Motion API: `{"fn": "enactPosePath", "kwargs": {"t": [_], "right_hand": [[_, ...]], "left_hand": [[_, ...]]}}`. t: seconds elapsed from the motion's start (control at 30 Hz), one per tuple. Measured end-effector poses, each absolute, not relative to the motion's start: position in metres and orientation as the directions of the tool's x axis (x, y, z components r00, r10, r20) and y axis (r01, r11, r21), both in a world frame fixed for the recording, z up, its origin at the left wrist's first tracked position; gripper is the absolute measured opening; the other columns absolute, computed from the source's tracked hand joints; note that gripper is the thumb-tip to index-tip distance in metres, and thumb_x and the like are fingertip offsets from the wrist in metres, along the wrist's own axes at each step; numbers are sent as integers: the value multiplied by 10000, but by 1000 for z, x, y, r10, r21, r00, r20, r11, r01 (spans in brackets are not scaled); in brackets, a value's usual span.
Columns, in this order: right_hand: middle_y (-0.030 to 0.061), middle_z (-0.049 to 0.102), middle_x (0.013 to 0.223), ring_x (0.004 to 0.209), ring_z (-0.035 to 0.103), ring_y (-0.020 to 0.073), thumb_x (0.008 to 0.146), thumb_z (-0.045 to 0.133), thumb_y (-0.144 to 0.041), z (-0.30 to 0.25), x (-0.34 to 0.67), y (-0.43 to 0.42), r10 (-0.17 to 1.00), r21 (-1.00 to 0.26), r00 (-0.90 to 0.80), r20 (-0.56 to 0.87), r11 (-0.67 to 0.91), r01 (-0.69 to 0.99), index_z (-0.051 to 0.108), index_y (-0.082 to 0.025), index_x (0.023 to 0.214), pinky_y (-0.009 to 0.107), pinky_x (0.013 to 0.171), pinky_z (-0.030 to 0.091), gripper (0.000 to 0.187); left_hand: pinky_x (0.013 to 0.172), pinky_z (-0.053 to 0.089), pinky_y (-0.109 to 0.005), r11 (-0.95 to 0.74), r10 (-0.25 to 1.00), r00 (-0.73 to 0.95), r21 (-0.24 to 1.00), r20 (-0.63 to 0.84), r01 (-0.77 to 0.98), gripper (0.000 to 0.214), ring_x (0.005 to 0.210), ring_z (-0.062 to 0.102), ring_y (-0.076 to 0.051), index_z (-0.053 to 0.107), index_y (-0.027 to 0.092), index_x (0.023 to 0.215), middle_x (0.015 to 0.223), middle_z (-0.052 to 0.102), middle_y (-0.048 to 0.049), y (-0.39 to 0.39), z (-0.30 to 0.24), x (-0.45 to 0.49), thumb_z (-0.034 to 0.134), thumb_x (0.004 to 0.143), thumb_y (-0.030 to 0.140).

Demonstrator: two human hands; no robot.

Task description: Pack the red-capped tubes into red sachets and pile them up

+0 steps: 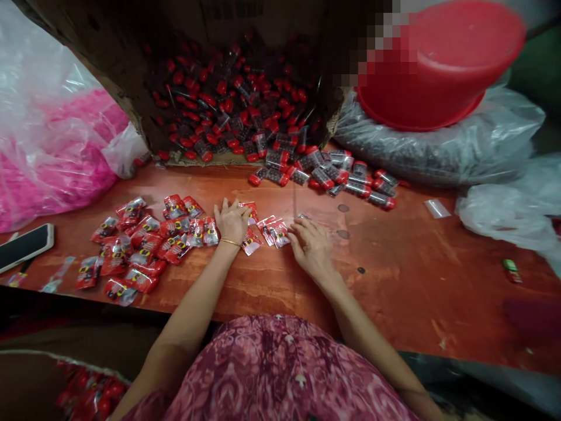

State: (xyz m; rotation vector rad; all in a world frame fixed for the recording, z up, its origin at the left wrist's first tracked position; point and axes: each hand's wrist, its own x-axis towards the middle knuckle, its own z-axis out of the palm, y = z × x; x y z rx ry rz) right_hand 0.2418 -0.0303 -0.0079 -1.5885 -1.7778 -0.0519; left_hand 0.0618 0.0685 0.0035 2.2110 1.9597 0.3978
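My left hand (232,223), a gold bangle at its wrist, lies palm down with fingers spread over red printed packets (250,241) on the table. To its right, a few more flat red packets (274,230) overlap in a small fan. Beside this fan is my right hand (313,248), fingers loosely bent and apart, thumb near the packets' edge; I see nothing held in it. Filled red pouches (144,241) with clear windows are heaped to the left of my left hand, some in a short row against it.
Behind stands a cardboard box (131,111) of red-capped clear tubes (254,117), several spilled onto the wooden table (394,280). A red tub (429,76) rests on a plastic bag at right. Pink-filled bags (56,158) and a phone (26,247) lie left.
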Motion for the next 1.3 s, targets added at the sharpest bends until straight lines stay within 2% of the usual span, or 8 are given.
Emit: {"fn": "enactPosePath", "kwargs": {"t": [0.27, 0.43, 0.57, 0.67, 0.83, 1.0, 1.13, 1.3], "right_hand": [[91, 691, 1005, 964, 593, 210, 865, 505, -266, -7, 235, -35, 850, -460, 39, 525, 246, 853, 648, -177, 927, 365, 852, 409, 180], [90, 702, 967, 930, 607, 206, 862, 511, -261, -11, 238, -34, 847, -472, 48, 529, 246, 847, 651, -165, 897, 349, 834, 412, 174], [79, 697, 985, 952, 592, 209, 881, 473, -283, -13, 240, -34, 871, -490, 58, 488, 219, 844, 645, -173, 911, 350, 850, 392, 206], [104, 675, 1019, 946, 564, 236, 882, 461, -362, -10, 234, -34, 924, -448, 58, 378, 128, 885, 621, -154, 995, 366, 835, 373, 286], [186, 597, 1050, 928, 495, 305, 788, 523, -562, 4, 211, -22, 984, -249, 152, 95, -125, 961, 563, -91, 1102, 386, 736, 347, 567], [148, 573, 1016, 917, 474, 278, 803, 541, -502, 13, 201, -11, 992, -212, 129, 9, -124, 969, 563, -130, 1060, 342, 699, 323, 453], [144, 570, 1034, 904, 476, 266, 830, 488, -517, 9, 207, -16, 995, -229, 92, 26, -84, 970, 554, -141, 1107, 332, 698, 317, 472], [110, 617, 956, 845, 518, 234, 887, 447, -360, -7, 219, -21, 988, -329, 127, 88, -91, 940, 624, -174, 1024, 323, 716, 338, 292]], "left_hand": [[1034, 224, -550, -206, 978, 185, 295, 99, 933, 295, 1238, 436, -312, 685, 290, 1004, 1267, 579, -55, 62, 4, 59, 492, 828, 425], [996, 296, -507, -160, 987, 144, 340, 71, 927, 232, 1202, 478, -300, 719, 259, 882, 1196, 629, -55, 69, 6, 62, 518, 828, 360], [1001, 295, -477, -170, 983, 129, 390, 129, 905, 203, 1135, 540, -260, 716, 259, 808, 1094, 682, -35, 74, 2, 67, 518, 834, 295], [1011, 282, -478, -185, 978, 131, 394, 160, 900, 209, 1100, 563, -256, 713, 247, 794, 1064, 692, -48, 73, 3, 69, 510, 833, 281], [1000, 294, -496, -225, 965, 164, 326, 203, 918, 272, 1096, 557, -285, 701, 210, 893, 1084, 676, -102, 58, 13, 66, 452, 855, 312], [1023, 279, -516, -331, 934, 269, 288, 235, 899, 310, 1217, 454, -328, 683, 195, 936, 1171, 630, -114, 33, 13, 69, 498, 819, 415], [1060, 212, -555, -367, 930, 344, 315, 127, 875, 254, 1283, 381, -330, 662, 203, 943, 1240, 590, -103, 29, 11, 73, 540, 802, 374], [1054, 209, -577, -349, 936, 337, 357, 100, 866, 202, 1301, 359, -324, 656, 221, 875, 1265, 575, -82, 31, 10, 73, 519, 819, 358]]}}
